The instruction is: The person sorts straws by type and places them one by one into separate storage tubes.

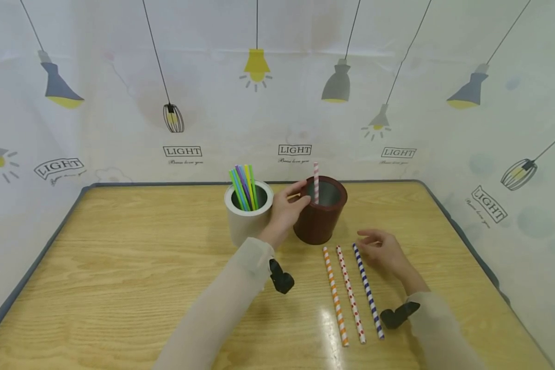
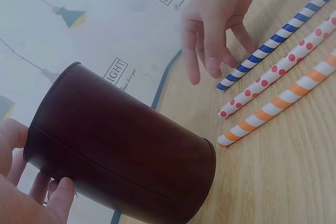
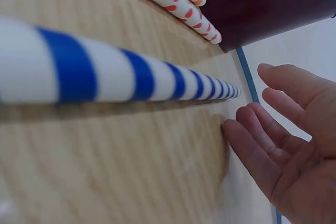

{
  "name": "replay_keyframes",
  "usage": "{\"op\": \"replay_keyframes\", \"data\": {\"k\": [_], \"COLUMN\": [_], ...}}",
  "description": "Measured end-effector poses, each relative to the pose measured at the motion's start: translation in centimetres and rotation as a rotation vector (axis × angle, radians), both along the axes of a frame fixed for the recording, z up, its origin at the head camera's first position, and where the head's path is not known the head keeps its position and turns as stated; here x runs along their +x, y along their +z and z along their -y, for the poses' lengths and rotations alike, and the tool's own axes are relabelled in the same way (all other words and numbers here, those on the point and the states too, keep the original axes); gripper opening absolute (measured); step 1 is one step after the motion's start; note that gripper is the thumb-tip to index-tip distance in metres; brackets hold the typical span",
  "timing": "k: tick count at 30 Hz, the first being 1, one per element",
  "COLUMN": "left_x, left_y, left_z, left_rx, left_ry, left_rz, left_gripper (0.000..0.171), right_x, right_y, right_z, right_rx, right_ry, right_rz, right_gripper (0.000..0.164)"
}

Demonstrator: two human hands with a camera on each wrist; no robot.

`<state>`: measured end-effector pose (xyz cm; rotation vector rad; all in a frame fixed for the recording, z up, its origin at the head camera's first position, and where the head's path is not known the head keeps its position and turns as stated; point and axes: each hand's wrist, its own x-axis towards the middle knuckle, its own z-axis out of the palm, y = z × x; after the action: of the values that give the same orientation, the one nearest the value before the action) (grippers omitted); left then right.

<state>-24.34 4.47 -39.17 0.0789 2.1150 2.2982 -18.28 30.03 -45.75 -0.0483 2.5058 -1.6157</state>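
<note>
A dark red cylindrical holder stands upright, and a pink-and-white striped paper straw leans inside it. My left hand holds this holder at the left of its rim, thumb towards the front and fingers round the back. Three paper straws lie side by side on the table: orange-striped, red-dotted and blue-striped. Near the far end of the blue-striped straw is my right hand, its fingers loosely bent. Nothing sits between those fingers in the right wrist view.
Left of the dark red holder stands a white cylindrical holder with several bright plastic straws in it. The wooden table ends at a backdrop printed with lamps. Each wrist wears a black camera mount.
</note>
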Motion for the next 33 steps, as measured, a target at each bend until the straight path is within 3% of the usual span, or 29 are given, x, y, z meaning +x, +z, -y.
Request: {"op": "replay_keyframes", "data": {"k": [9,12,15,19,33], "left_x": [0.0,0.6,0.5,0.0,-0.2], "left_y": [0.1,1.0,1.1,0.2,-0.1], "left_z": [0.0,0.3,0.4,0.2,-0.1], "left_rx": [0.005,0.013,0.025,0.025,0.005], "left_ry": [-0.010,-0.029,-0.040,-0.028,0.017], "left_rz": [-0.002,0.008,0.018,0.018,0.019], "left_gripper": [0.039,0.040,0.040,0.040,0.039], "right_x": [0.5,0.7,0.8,0.9,0.7], "right_y": [-0.8,-1.0,-1.2,-1.4,-1.6], "right_z": [0.2,0.1,0.1,0.1,0.0], "right_rx": [0.038,0.048,0.070,0.098,0.158], "right_ry": [-0.006,-0.003,0.000,0.003,0.009], "right_rz": [-0.035,-0.043,-0.049,-0.055,-0.088], "right_gripper": [0.045,0.047,0.049,0.050,0.044]}}
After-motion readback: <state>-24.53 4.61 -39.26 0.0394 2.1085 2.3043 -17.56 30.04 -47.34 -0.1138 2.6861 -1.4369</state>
